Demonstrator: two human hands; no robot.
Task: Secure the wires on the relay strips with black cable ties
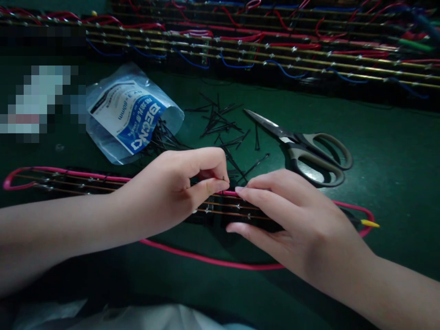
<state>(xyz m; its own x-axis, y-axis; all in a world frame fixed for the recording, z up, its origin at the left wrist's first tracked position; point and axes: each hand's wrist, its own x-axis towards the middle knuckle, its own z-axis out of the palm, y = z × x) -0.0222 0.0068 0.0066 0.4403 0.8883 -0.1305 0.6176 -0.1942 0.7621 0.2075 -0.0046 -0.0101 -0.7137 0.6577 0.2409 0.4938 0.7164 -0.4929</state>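
Observation:
A long black strip assembly (240,207) with copper-coloured bars and silvery joints lies across the bench in front of me. A red wire (82,174) runs along its far edge and loops back on the near side. My left hand (192,178) is closed in a pinch over the far edge, on what looks like a black cable tie; only its small dark end shows. My right hand (292,211) spans the strip, fingertips at the red wire and thumb at the near edge, steadying it. The rest of the tie is hidden by my fingers.
Loose black cable ties (220,117) lie scattered behind my hands, beside an opened plastic bag (120,114) spilling more. Scissors (299,146) rest at the right, blades pointing away to the left. Several similar wired strips (240,48) line the back. A yellow wire tip (370,223) shows at right.

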